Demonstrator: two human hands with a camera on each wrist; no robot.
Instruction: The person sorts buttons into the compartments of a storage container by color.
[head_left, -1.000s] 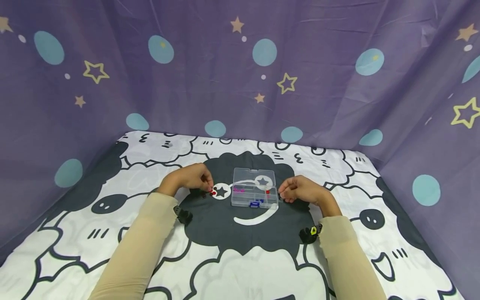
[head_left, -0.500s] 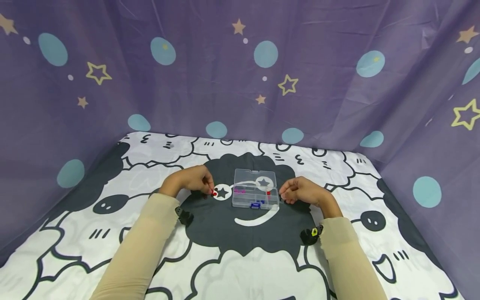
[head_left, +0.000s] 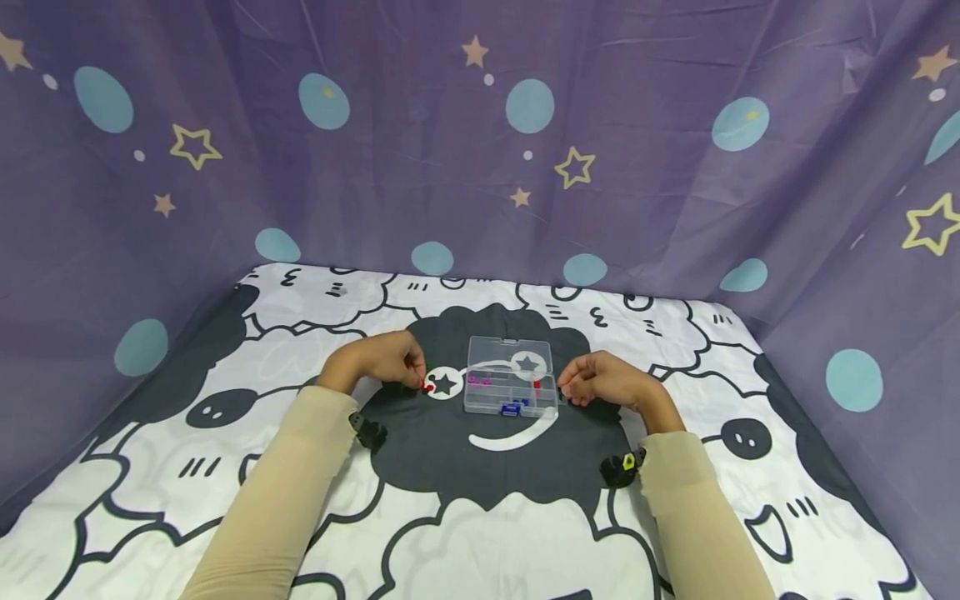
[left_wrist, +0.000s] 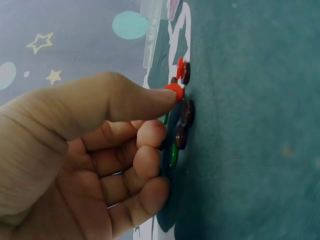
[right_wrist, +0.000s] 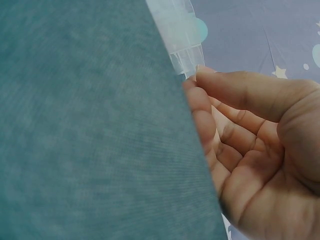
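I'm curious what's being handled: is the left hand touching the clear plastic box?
Apart. The head view shows a gap between the left hand and the clear plastic box, with a printed star visible there.

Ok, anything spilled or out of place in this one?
Perhaps the loose pieces: red, brown and green ones lie scattered on the cloth by the left hand, outside the open box that holds more. They may be set out on purpose. The box sits flat; no damage shows.
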